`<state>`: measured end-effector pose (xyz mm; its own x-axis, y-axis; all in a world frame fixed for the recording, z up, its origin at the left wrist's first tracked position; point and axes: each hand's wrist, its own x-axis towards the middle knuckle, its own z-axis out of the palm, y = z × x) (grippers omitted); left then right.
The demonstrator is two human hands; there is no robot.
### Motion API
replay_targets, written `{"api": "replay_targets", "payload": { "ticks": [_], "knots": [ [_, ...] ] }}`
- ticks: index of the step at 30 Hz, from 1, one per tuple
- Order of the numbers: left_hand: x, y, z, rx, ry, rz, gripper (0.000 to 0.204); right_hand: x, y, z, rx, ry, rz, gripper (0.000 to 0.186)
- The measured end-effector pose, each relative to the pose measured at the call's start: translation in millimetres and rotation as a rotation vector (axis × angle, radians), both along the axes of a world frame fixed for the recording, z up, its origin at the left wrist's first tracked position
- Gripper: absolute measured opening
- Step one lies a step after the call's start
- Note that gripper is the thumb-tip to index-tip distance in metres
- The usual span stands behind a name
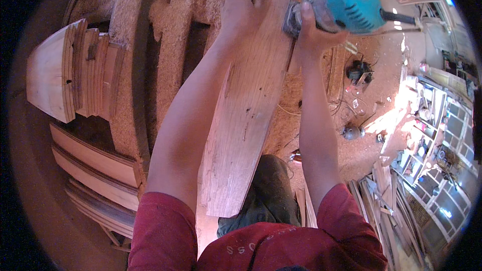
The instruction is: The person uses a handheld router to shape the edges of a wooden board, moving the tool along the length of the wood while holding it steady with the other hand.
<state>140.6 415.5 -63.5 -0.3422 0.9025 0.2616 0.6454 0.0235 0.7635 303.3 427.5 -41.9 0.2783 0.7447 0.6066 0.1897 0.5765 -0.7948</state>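
Observation:
A long tapered wooden board (pixel 251 105) stretches from near my body toward the far bench. My left hand (pixel 245 10) grips its far part at the left side, fingers bent over the wood. My right hand (pixel 319 35) is wrapped round a teal trim router (pixel 354 5), thumb along its near end. The router lies on its side, its base against the board's right edge, and a black cord (pixel 399 17) leaves its rear. The router's bit is hidden.
Stacked shaped boards (pixel 50 78) and curved pieces (pixel 95 158) lie at left beside a sawdust-covered beam (pixel 128 60). On the floor at right are a dark power tool (pixel 359 73), cords and a round metal object (pixel 351 132). Wood strips (pixel 389 206) and window-like frames (pixel 442 190) lie at lower right.

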Motion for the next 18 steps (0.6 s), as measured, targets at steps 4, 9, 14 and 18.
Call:
{"api": "replay_targets", "payload": {
  "ticks": [4,9,14,18],
  "knots": [
    [0,0,0,-0.039,-0.075,0.012,0.028,-6,-44,7,0.017,0.099,-0.020,0.075],
    [-7,-29,11,0.183,-0.069,0.043,0.027,-12,-55,19,0.017,0.178,0.063,0.067],
    [-10,-199,30,-0.038,-0.050,-0.048,0.040,5,-61,19,-0.137,-0.120,0.057,0.091],
    [21,-286,26,-0.192,-0.087,-0.051,0.047,1,-71,11,-0.141,-0.006,-0.014,0.098]
  ]
}}
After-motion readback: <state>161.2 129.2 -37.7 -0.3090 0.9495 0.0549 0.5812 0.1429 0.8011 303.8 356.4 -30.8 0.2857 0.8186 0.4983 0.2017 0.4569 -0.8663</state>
